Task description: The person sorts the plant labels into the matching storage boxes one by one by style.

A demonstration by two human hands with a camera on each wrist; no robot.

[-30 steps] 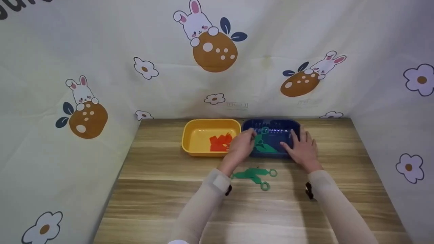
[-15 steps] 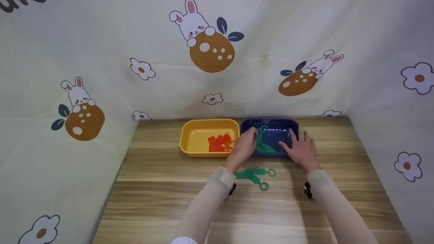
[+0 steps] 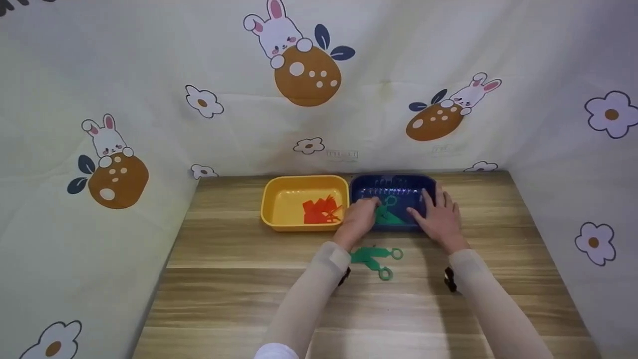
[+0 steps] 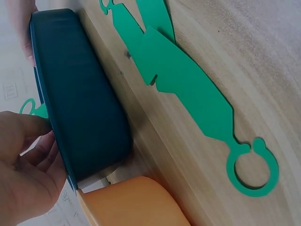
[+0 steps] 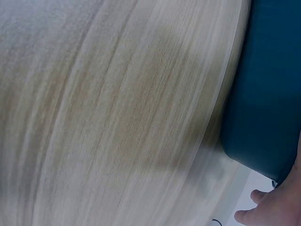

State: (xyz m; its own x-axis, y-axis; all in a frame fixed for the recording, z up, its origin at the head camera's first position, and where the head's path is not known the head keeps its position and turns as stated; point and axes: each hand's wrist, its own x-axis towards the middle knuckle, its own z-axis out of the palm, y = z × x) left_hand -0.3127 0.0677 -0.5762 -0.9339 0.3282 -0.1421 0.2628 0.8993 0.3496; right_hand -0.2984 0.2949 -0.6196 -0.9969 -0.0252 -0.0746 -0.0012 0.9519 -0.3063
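My left hand [image 3: 358,219] reaches over the left side of a dark blue tray [image 3: 406,202]. Its curled fingers pinch a flat green tag with a ring end [image 3: 391,201], partly hidden by the hand. In the left wrist view, thumb and fingers meet at the rim of the tray [image 4: 84,99], and a bit of green [image 4: 41,110] shows behind. More green lies on the tray floor. My right hand [image 3: 442,219] rests on the tray's right rim with fingers spread; part of it [image 5: 275,207] shows in the right wrist view.
Overlapping green ring-ended tags [image 3: 371,253] lie on the wooden table [image 3: 239,289] before the blue tray. Touching that tray's left side stands a yellow tray [image 3: 281,202] with red flat pieces [image 3: 316,212] inside. A patterned cloth [image 3: 239,134] hangs behind.
My left hand has come slightly lower and nearer, and the green ring end in the blue tray has dropped with it. The right hand keeps its place on the rim.
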